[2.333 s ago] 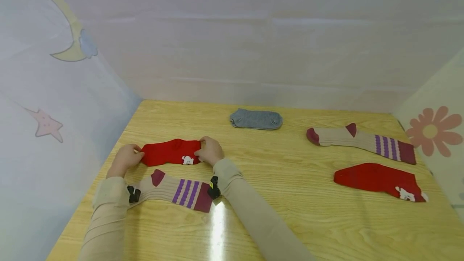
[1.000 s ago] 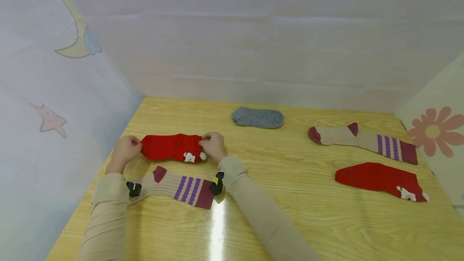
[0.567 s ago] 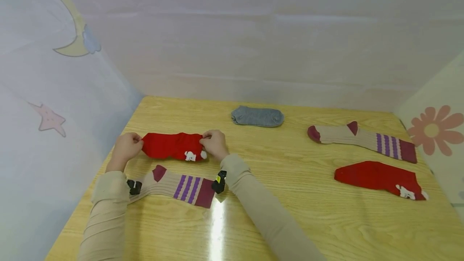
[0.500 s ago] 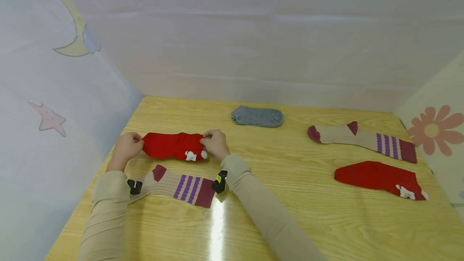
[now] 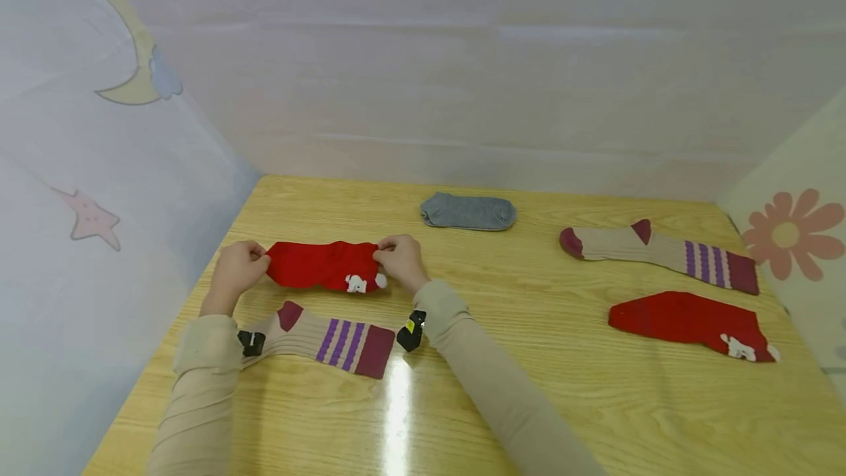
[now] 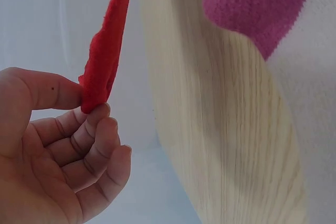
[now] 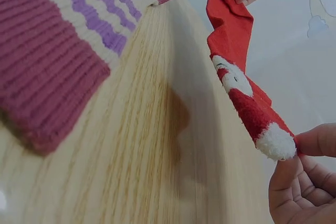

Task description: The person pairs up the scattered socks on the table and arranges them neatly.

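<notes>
A red sock point(image 5: 322, 264) with a white animal patch and a white pompom is stretched sideways between both hands at the left of the table. My left hand point(image 5: 239, 270) pinches its toe end between thumb and fingers, plain in the left wrist view where the red sock point(image 6: 105, 51) hangs from the fingertips. My right hand point(image 5: 402, 259) pinches the cuff end beside the pompom point(image 7: 275, 141). In the right wrist view the sock is raised off the wood, its shadow below. Nearer the body lies a beige sock point(image 5: 307, 336) with purple stripes, its toe hidden by the left wrist.
A grey ankle sock point(image 5: 468, 212) lies at the back middle of the wooden table point(image 5: 502, 358). To the right are another striped beige sock point(image 5: 661, 250) and a second red sock point(image 5: 687, 323), both flat. Printed cloth walls point(image 5: 396, 79) stand at the back and sides.
Both hands have lifted the red sock off the table and moved it slightly away, then a little to the right. The other socks have stayed in place.
</notes>
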The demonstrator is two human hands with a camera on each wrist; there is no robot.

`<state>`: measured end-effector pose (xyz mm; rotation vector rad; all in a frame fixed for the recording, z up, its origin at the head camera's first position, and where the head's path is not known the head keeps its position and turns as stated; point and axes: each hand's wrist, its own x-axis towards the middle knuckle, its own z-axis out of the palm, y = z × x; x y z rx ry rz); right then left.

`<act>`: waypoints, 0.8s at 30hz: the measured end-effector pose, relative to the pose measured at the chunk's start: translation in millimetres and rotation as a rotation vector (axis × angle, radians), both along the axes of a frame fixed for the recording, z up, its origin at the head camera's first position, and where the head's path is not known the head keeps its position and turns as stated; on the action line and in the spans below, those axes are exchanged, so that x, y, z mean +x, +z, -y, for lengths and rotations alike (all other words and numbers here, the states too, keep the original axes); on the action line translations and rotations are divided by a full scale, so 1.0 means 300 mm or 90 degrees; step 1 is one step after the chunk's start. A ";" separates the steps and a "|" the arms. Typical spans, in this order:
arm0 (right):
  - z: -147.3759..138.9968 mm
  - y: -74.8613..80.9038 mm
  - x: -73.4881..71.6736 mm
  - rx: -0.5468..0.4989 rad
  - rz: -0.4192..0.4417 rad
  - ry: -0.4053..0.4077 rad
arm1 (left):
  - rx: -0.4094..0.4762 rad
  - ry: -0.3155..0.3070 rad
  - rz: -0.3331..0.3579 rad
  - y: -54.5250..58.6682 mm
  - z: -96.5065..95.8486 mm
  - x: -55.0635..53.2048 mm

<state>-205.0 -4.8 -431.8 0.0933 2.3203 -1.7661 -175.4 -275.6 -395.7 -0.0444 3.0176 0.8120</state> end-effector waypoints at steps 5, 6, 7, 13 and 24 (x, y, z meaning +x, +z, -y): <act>-0.020 0.000 -0.001 0.004 -0.017 0.007 | 0.002 0.012 -0.008 -0.007 -0.008 0.010; -0.024 0.000 -0.001 0.001 -0.018 0.007 | 0.004 0.013 -0.010 -0.009 -0.009 0.011; -0.028 -0.001 -0.001 -0.001 -0.020 0.006 | 0.007 0.013 -0.012 -0.010 -0.011 0.013; -0.055 -0.002 -0.002 0.005 -0.026 0.003 | 0.030 0.017 -0.020 -0.014 -0.029 0.019; -0.107 -0.002 0.011 -0.008 -0.022 -0.007 | 0.071 0.032 -0.054 -0.036 -0.085 0.017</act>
